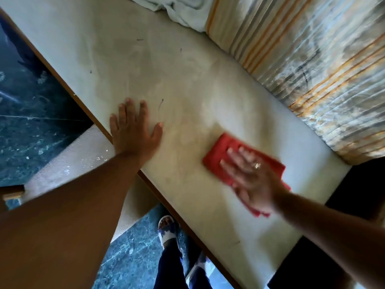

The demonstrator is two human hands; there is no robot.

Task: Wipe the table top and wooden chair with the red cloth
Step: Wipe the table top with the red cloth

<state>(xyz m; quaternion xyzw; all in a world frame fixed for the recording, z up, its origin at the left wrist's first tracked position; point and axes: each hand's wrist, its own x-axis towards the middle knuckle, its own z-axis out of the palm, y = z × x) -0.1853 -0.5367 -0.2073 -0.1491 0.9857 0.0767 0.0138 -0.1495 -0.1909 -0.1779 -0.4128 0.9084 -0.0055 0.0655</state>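
Pale table top (187,84) under red cloth (218,155).

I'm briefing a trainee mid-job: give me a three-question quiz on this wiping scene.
1. True or false: the right hand presses the flat red cloth onto the pale table top.
2. What does the left hand hold? A) a sponge B) nothing, palm flat on the table C) the cloth
3. Fill in: the crumpled white towel lies at the table's ___ end.

Key: 1 true; 2 B; 3 far
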